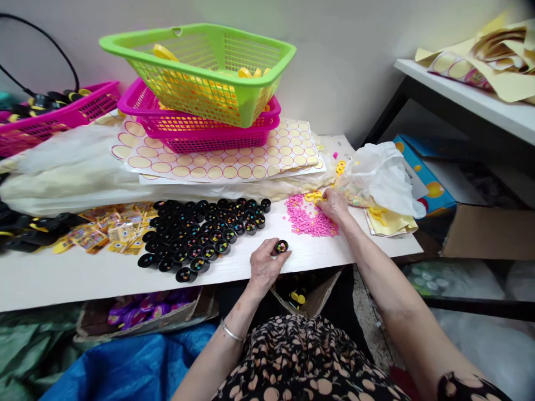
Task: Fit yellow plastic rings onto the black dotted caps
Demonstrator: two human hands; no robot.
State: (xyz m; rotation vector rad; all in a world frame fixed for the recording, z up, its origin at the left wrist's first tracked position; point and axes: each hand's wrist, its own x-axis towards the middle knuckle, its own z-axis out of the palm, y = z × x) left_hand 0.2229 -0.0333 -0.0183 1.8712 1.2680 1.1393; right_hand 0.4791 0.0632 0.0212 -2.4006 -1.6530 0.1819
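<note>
My left hand [265, 263] rests on the white table [75, 275] near its front edge, fingers closed round a small black cup [281, 246] that has coloured bits inside. My right hand [332, 204] lies further back, fingertips pinched in a pile of small pink pieces [307, 218]; what it holds is too small to name. Several more black cups [203, 234] with coloured bits stand in a cluster left of my left hand. A few yellow rings [312, 196] lie beside my right hand.
A green basket [200, 69] sits stacked in pink baskets [209, 133] on sticker sheets [234, 164] at the back. Small yellow packets [111, 231] lie at left. A white plastic bag [382, 175] is at right, a shelf [480, 103] beyond. Cardboard boxes [146, 312] sit under the table.
</note>
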